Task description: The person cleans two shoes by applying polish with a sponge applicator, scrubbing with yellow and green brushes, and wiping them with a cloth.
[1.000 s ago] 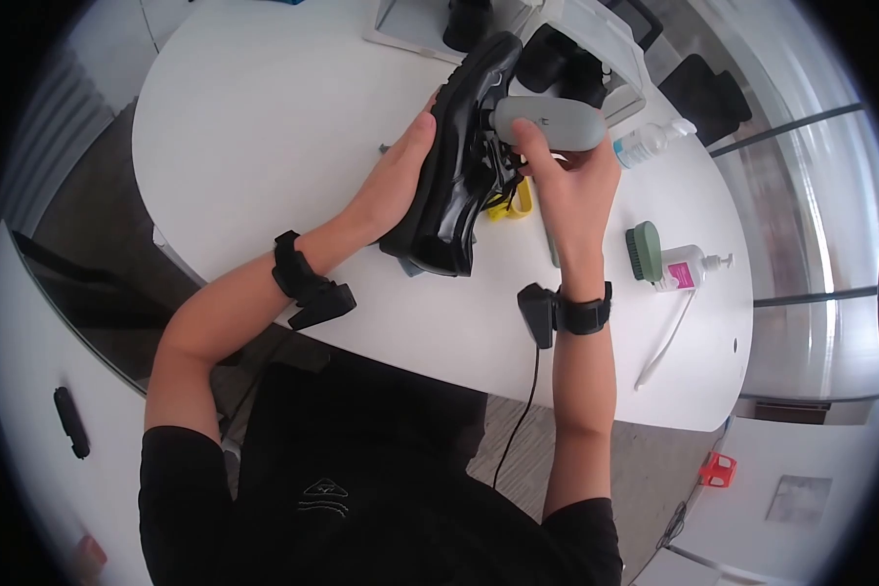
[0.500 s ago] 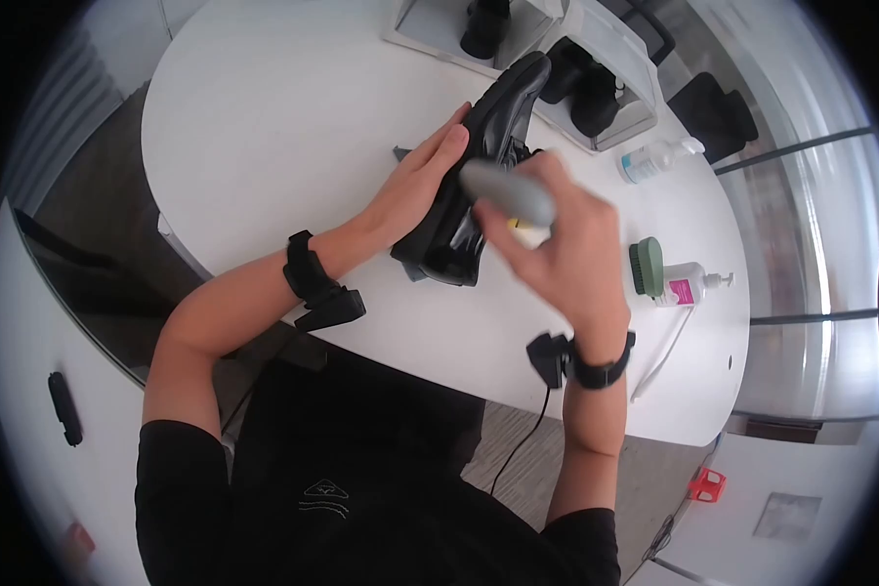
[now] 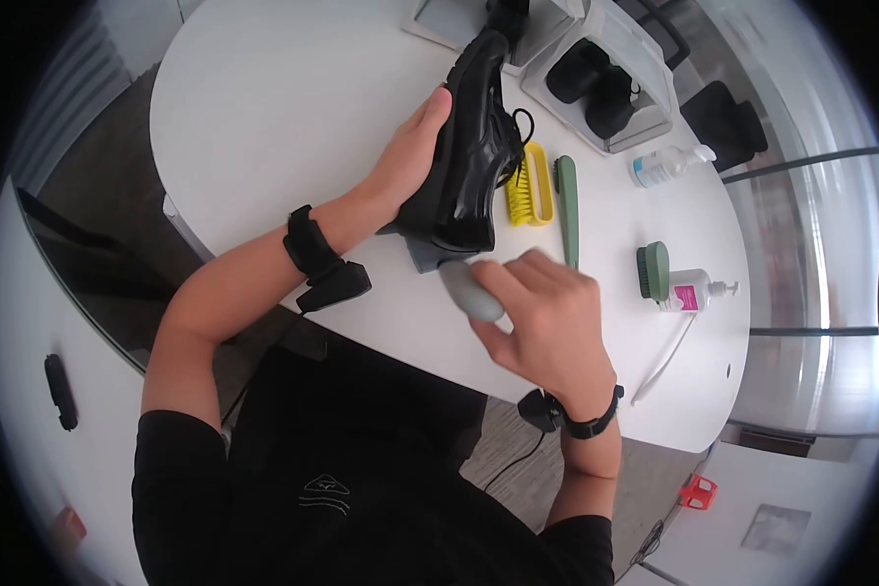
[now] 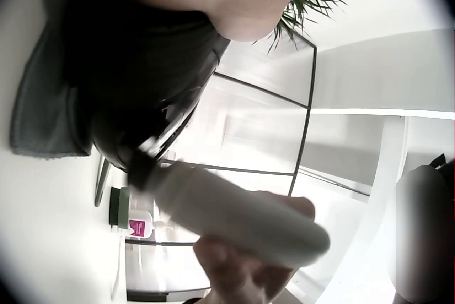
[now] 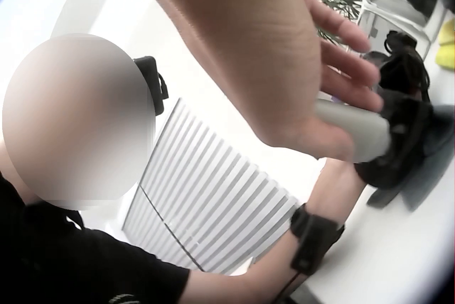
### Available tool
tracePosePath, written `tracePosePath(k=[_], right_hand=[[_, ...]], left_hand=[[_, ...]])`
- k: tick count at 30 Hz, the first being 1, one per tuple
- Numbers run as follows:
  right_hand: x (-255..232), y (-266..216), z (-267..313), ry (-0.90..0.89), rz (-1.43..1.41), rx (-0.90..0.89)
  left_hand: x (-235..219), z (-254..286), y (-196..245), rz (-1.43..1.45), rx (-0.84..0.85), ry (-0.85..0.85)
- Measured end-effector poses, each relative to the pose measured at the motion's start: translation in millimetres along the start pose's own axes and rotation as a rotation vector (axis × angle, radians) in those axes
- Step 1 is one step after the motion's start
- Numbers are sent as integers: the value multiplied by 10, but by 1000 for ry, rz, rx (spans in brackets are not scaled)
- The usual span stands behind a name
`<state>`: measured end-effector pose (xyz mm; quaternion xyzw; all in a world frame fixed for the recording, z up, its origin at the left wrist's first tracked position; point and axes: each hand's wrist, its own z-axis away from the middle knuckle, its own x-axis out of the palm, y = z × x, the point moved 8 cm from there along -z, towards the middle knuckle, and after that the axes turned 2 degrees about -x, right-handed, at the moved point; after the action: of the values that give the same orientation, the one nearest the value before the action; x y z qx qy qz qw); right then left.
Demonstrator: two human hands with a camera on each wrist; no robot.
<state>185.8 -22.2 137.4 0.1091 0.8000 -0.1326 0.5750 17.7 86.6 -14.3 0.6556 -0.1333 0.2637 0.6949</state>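
Note:
A glossy black lace-up shoe (image 3: 467,186) stands tilted on its side edge over a grey cloth (image 3: 423,252), its laces facing right. My left hand (image 3: 400,161) holds it from the sole side, thumb along the sole and the other fingers hidden behind. In my right hand (image 3: 547,317) is a grey handheld shoe polisher (image 3: 471,291), gripped between thumb and fingers. The polisher's dark head (image 4: 142,169) is right at the shoe's near end in the left wrist view. From the right wrist, the grey body (image 5: 355,130) shows between thumb and fingers.
Right of the shoe lie a yellow brush (image 3: 540,186) and a long green-handled brush (image 3: 568,200). Farther right are a green brush (image 3: 658,272), a pump bottle (image 3: 691,291) and a clear pump bottle (image 3: 659,168). Boxes with black shoes (image 3: 607,103) stand at the back.
My right hand has brought the polisher from the shoe's laced side down toward me, to its near end. The yellow and green brushes have come into fuller view. My left hand stays on the shoe.

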Motion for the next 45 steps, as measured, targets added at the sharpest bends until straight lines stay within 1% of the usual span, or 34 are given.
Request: tracePosePath(k=[1,2,4,6,8,9,10,12,13,14,15,16,17,19,20,21,22,24,27,28,29,30,32,34,35,37,38,39,40,41,43,44,45], right_hand=[[54,4,42,-59,-37,21],[35,23,36,-51,-34,32],[-185,110,4,138,19,37],[-240,269,-19,156,45,89],[-327,386,-36,251,-60,162],[-326,411,-44,238,-99,131],[-332,479,-61,247,-96,137],[-401,717,-105,338,76,210],[-466,877,-106,421,190,243],[-491,987,-103,430,199,261],[-506,1203,-23,444,97,447],[-494,1397,93,457,-9,627],[-471,1522,165,463,-2,631],[-351,1943,555,571,15,766],[-170,2227,778,480,-117,858],[-18,2473,987,390,-247,946],[-18,2563,1133,401,-247,942],[268,2611,1434,260,-660,1138],[305,2560,1593,280,-687,1174],[339,2592,1653,291,-703,1182],[388,2664,1724,264,-711,1220],[420,2683,1737,235,-716,1253],[430,2672,1770,257,-692,1262],[425,2694,1827,339,-595,1243],[450,2727,1858,352,-604,1246],[530,2813,1898,311,-620,1233],[580,2827,1934,322,-625,1236],[503,2811,1928,341,-426,1203],[403,2770,1903,356,-225,1161],[395,2759,1899,363,-223,1158],[115,2489,1654,500,-38,1056],[62,2356,1496,495,-40,1044],[10,2131,1189,493,-193,908]], left_hand=[[25,39,28,6,-22,-11],[54,79,64,11,-44,-22],[151,140,57,164,-96,5],[235,198,20,135,-103,-47],[203,138,-49,47,-32,-80],[217,134,-32,39,-25,-88],[238,147,-51,4,-37,-97],[294,207,-91,-41,-59,-120],[324,235,-87,-58,-62,-129],[361,241,-88,-75,-66,-143],[369,243,-104,-83,-79,-163],[358,249,-144,-68,-132,-201],[362,236,-169,-49,-173,-230],[458,325,-75,0,-199,-230],[485,375,-46,44,-228,-232],[468,366,-53,38,-222,-234],[471,340,-88,70,-225,-265],[514,337,-53,91,-224,-300],[528,381,-64,51,-299,-283],[488,359,-102,78,-320,-296],[457,335,-127,103,-338,-310],[434,313,-142,85,-341,-313],[393,274,-125,148,-306,-287],[422,276,-81,167,-309,-305],[446,274,-48,197,-308,-325],[399,223,-84,207,-321,-325],[379,204,-101,237,-329,-318],[394,213,-94,230,-329,-321],[375,229,-88,245,-336,-286],[364,216,-80,263,-341,-250],[352,174,-93,293,-347,-259],[327,174,-108,324,-359,-262],[318,180,-87,330,-350,-253]])
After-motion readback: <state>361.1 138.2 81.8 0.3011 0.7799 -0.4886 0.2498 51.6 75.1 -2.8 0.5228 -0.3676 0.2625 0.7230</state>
